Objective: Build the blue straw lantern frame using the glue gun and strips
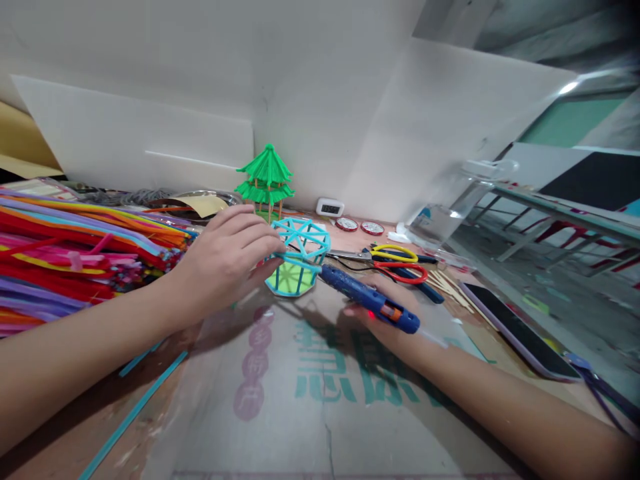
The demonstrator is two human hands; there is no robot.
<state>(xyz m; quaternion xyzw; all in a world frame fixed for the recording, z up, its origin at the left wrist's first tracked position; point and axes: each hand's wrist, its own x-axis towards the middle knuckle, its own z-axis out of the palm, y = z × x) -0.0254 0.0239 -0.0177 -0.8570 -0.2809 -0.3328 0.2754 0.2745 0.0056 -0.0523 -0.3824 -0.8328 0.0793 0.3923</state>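
My left hand (227,257) grips the side of a small turquoise pipe-cleaner cage (300,241) with a green octagonal base (289,280), fingers curled on its rim. My right hand (383,313) holds a blue glue gun (367,298) with an orange trigger, its nozzle touching the cage's right side. The cage stands on a printed cardboard sheet (320,400).
A big heap of coloured pipe cleaners (75,247) lies at the left. Behind the cage stands a green pagoda model (266,177). Scissors with yellow and red handles (397,263), wooden sticks (450,283), a phone (520,330), a small timer (330,207) and loose turquoise stems (133,413) lie around.
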